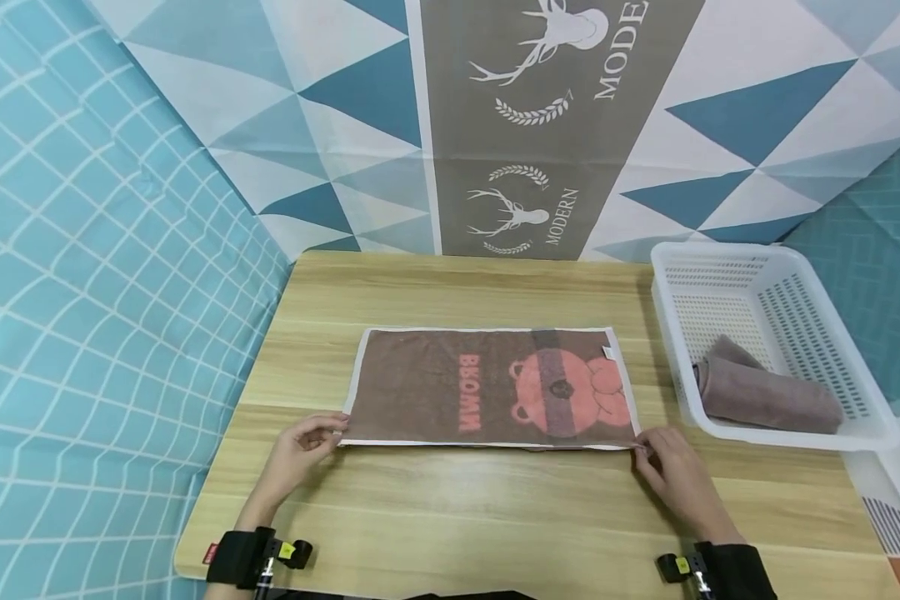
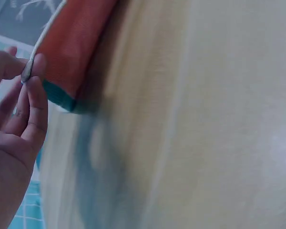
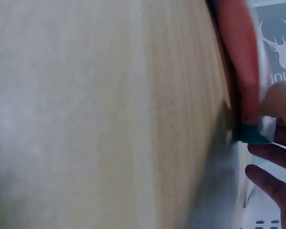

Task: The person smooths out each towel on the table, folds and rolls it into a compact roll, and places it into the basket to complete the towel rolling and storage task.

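A brown towel (image 1: 420, 383) with a pink bear and pale edging is spread across the wooden table. At its near left corner my left hand (image 1: 303, 446) pinches the edge between thumb and fingers. My right hand (image 1: 675, 475) pinches the near right corner. In the left wrist view the left hand (image 2: 19, 105) holds the towel's rim, and the reddish underside of the towel (image 2: 71, 47) shows, lifted off the wood, with a green end. From the right wrist, the towel (image 3: 243, 62) hangs from the right hand (image 3: 279, 129), which is partly cut off by the frame.
A white plastic basket (image 1: 783, 287) stands at the table's right side, with a rolled brownish cloth (image 1: 772, 396) inside. The wooden table (image 1: 465, 517) extends in front of the towel. Patterned cloths cover the walls behind and to the left.
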Demonstrator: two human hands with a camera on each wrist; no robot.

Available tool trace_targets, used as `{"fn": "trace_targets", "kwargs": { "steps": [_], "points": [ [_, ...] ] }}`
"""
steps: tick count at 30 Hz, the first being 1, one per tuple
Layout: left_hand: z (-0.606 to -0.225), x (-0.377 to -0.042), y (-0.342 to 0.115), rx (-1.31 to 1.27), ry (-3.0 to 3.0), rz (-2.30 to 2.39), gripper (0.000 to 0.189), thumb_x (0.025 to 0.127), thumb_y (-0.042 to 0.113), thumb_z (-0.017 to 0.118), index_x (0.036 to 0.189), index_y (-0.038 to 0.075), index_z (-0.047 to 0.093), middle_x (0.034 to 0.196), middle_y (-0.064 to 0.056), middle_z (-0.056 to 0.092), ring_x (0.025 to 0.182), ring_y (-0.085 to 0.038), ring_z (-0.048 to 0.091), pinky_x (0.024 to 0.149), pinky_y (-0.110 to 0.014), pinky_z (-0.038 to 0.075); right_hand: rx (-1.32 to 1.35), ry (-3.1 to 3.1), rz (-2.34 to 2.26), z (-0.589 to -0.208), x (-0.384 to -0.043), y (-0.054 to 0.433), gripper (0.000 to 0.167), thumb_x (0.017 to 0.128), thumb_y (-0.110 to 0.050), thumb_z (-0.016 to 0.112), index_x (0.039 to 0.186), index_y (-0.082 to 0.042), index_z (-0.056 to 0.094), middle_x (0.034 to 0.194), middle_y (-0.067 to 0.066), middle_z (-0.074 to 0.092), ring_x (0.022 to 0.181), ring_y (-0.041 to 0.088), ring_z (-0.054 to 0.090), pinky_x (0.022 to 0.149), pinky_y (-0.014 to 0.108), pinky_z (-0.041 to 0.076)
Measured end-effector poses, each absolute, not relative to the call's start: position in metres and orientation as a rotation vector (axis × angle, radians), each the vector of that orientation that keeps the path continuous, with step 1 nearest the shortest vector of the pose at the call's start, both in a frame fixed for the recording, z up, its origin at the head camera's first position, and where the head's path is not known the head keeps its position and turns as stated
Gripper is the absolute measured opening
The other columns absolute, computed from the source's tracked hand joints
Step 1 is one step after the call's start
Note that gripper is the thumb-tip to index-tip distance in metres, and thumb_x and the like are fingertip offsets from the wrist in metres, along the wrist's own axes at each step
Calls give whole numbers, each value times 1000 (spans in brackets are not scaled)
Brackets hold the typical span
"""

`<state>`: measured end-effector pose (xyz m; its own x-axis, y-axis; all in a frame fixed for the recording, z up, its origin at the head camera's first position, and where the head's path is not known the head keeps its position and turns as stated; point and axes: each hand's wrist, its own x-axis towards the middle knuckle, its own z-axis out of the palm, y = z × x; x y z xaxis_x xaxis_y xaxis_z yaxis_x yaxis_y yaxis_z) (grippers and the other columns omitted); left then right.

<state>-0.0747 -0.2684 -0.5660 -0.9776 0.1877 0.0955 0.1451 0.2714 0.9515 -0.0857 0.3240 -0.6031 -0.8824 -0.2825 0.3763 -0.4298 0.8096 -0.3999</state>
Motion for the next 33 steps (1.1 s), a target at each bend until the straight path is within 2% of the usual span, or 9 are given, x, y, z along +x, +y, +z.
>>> {"fn": "trace_targets", "kwargs": {
  "steps": [3,5,9,11,18,22,26,29,33],
  "points": [
    [-559,-73,-268,344,2431,1842,16,93,-4,63,107,-7,70,111,-21,69,98,-7,67,79,-18,55,568,-2717,667,-603,-83,324,12,78,-1,66,85,-9,61,82,-1,57,77,10,49,63,26,43],
    [-556,-72,-267,358,2387,1814,18,93,-4,64,110,-6,69,109,-22,70,99,-8,68,82,-19,55,576,-2737,641,-604,-81,323,15,75,-1,66,87,-9,60,82,-2,57,77,10,50,62,28,44],
    [-556,-70,-265,389,2321,1759,30,91,-7,65,121,-10,64,116,-30,66,100,-20,69,87,-20,55,558,-2779,639,-604,-76,323,24,73,2,70,94,-9,65,88,-2,61,84,12,53,70,31,45],
    [-556,-69,-265,382,2346,1740,33,90,-6,66,123,-10,63,117,-29,66,99,-25,69,85,-21,55,535,-2791,659,-603,-74,325,24,74,3,72,95,-9,68,91,-2,63,88,13,54,74,31,44],
    [-544,-64,-271,195,2413,1731,23,92,11,70,113,1,71,108,-13,74,95,-30,72,82,-33,59,521,-2758,727,-591,-75,332,20,74,6,74,91,-6,72,93,2,65,90,18,57,81,27,43],
    [-536,-61,-278,125,2459,1692,21,92,13,70,110,2,73,102,-7,76,91,-31,73,80,-29,59,552,-2729,794,-581,-78,334,24,75,8,73,94,-7,73,91,-2,66,90,12,57,86,15,41],
    [-529,-68,-281,109,2520,1671,23,93,13,69,112,0,72,98,-7,76,83,-29,73,73,-32,60,527,-2712,839,-570,-81,334,28,78,8,73,99,-10,73,94,0,69,90,11,59,88,6,36],
    [-523,-82,-279,117,2564,1675,22,95,14,67,113,1,71,98,-12,75,78,-27,72,69,-36,59,526,-2701,814,-564,-88,332,28,82,8,71,103,-9,72,97,4,69,88,15,62,84,11,42],
    [-518,-97,-271,137,2621,1684,16,95,10,66,108,3,73,96,-18,73,76,-26,70,67,-31,58,542,-2676,757,-562,-99,328,28,81,9,70,104,-7,71,96,5,68,87,19,63,77,25,49]
  ]
}}
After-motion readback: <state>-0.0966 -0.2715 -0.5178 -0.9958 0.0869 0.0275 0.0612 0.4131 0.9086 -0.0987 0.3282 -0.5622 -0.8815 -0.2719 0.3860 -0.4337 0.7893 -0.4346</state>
